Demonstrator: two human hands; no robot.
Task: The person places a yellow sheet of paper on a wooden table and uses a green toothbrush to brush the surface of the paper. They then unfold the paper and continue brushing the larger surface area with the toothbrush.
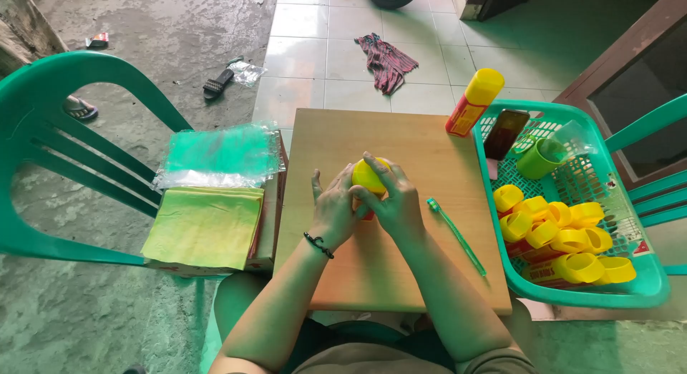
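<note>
Both hands close around one red container with a yellow cap (367,176) at the middle of a small wooden board (336,138) on my lap. My left hand (333,211), with a dark bracelet at the wrist, wraps the container's left side. My right hand (393,199) covers the right side, its fingers over the yellow cap. The red body is mostly hidden by the fingers. A green toothbrush (458,236) lies on the board just right of my right hand.
A second red container with yellow cap (474,102) stands at the board's far right corner. A green basket (647,292) on the right holds several similar containers, a green cup (538,159) and a phone (506,133). A green chair (43,102) at left carries stacked plastic sheets (215,156) and yellow-green sheets (204,224).
</note>
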